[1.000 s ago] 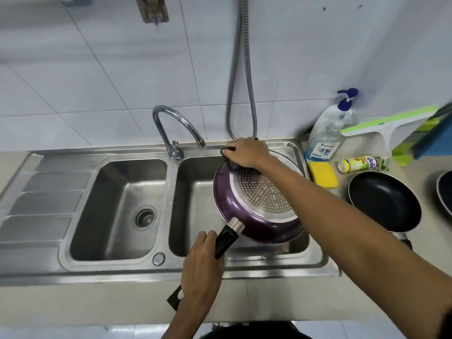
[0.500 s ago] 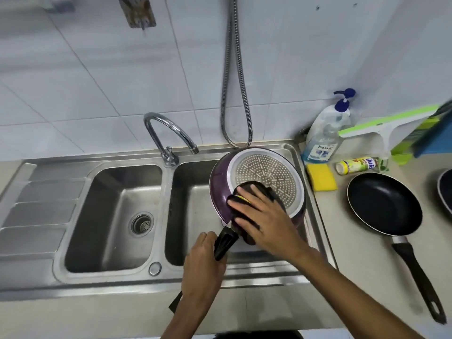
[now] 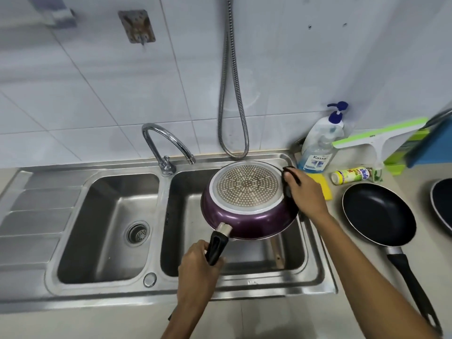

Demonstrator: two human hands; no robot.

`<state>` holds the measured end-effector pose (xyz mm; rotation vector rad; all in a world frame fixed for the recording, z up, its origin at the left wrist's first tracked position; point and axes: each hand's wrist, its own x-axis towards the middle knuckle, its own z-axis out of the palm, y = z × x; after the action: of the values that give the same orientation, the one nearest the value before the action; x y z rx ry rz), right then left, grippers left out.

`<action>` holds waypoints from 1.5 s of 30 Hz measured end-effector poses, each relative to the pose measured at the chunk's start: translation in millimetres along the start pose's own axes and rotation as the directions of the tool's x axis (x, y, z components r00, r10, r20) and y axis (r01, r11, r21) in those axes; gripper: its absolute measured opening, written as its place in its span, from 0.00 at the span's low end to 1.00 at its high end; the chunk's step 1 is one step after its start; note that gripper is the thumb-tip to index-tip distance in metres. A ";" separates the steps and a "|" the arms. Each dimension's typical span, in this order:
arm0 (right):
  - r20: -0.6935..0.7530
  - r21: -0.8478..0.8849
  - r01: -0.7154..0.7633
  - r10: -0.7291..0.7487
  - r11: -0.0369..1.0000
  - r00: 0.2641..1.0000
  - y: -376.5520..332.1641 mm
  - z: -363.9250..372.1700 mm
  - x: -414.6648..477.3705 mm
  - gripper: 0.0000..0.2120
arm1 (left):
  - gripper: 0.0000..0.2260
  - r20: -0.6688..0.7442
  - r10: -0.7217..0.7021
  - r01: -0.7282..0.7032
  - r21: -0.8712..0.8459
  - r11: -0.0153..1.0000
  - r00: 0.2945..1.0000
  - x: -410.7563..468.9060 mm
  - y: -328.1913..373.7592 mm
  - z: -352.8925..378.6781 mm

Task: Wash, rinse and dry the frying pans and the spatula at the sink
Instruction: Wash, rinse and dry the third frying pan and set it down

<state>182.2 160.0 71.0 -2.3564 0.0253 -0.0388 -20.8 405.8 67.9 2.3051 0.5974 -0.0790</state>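
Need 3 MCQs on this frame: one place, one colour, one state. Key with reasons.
1. Where is the black frying pan?
A. In the left basin
B. On the counter right of the sink
C. On the drainboard

2. What colour is the outer wall of the held pan?
A. Red
B. Green
C. Purple

3. State of the held pan?
A. Upside down, base up
B. Right way up, full of water
C. Hung on a wall hook

Key:
1 B: it lies on the counter beside the sink.
2 C: its side shows purple below the pale base.
3 A: the dotted base faces up; the left hand grips the handle, and the right hand holds a dark scrubber at the rim.
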 end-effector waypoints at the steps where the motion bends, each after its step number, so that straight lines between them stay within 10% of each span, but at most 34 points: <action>1: -0.069 0.041 0.000 0.003 0.999 0.998 -1.1 2.8 -18.1 0.15 | 0.15 0.000 -0.013 0.013 -0.006 1.000 1.000 0.7 0.1 1.7; 6: -0.236 -0.061 0.199 -0.208 0.978 0.949 -32.6 41.9 -105.5 0.16 | 0.16 0.033 -0.039 0.039 -0.004 0.999 0.999 7.6 1.9 4.1; 11: 0.028 -0.079 0.528 -0.528 0.845 0.849 -60.1 47.6 -135.3 0.17 | 0.15 0.097 -0.073 0.077 -0.039 0.996 0.993 11.9 1.5 2.9; 15: -0.088 0.533 0.203 -0.185 0.821 0.979 -94.3 8.3 -121.8 0.15 | 0.15 0.167 -0.049 0.065 -0.087 0.994 0.985 12.8 -0.7 1.4; 18: -0.145 0.890 0.016 0.249 0.456 0.958 -94.3 -18.8 -99.0 0.10 | 0.15 0.173 0.013 -0.002 -0.063 0.998 0.985 7.3 1.1 2.2; 21: -0.060 0.966 -0.042 0.377 0.255 0.924 -76.7 -25.0 -81.2 0.11 | 0.16 0.237 0.062 -0.050 -0.056 0.997 0.970 3.5 7.3 3.2; 25: -0.045 0.710 -0.123 0.219 0.693 0.975 -82.6 12.7 -87.0 0.15 | 0.16 0.393 0.023 0.099 -0.288 0.953 0.919 -5.3 24.4 -1.3; 28: 0.175 0.375 0.119 -0.196 0.920 0.965 -103.2 54.1 -103.1 0.18 | 0.14 0.477 0.065 0.090 -0.294 0.952 0.876 -12.6 26.6 -3.2; 36: 0.249 -0.286 0.474 -0.413 0.833 0.876 -90.6 77.5 -15.4 0.26 | 0.14 0.520 0.156 0.034 -0.338 0.941 0.840 -19.9 19.4 -16.7; 45: 0.228 -0.616 0.345 -0.259 0.708 0.939 9.7 0.9 -32.9 0.27 | 0.15 0.438 0.113 0.054 -0.351 0.935 0.892 -10.5 6.8 -23.4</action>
<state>149.3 154.7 62.8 -3.0373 -0.4946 -0.0484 -29.9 413.3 91.6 1.8512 0.3010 -0.4474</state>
